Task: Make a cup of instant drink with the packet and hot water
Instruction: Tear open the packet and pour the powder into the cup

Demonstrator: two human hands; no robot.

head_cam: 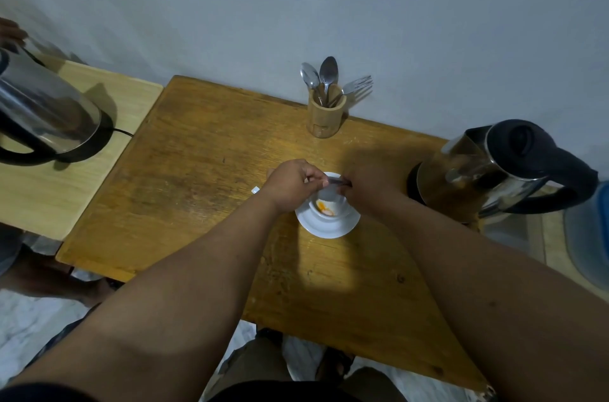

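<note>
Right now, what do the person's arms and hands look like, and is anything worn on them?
The left hand and the right hand are bare, with no gloves. Both forearms are uncovered as far as the frame shows. No watch, bracelet or sleeve is visible; whether there are rings is too blurred to tell.

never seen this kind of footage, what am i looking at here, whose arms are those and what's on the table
There is no machine here. A person wears a camera on the head, so this single picture looks down along their own two bare arms. Both hands meet above a white cup standing on a white saucer. The left hand and right hand pinch a small dark packet between them over the cup, which already holds some orange and pale powder. They work at a wooden table. Also on it: a wooden holder with spoons and a fork by the wall, and a steel kettle to the right. A second kettle sits on a paler side table at left.
</note>
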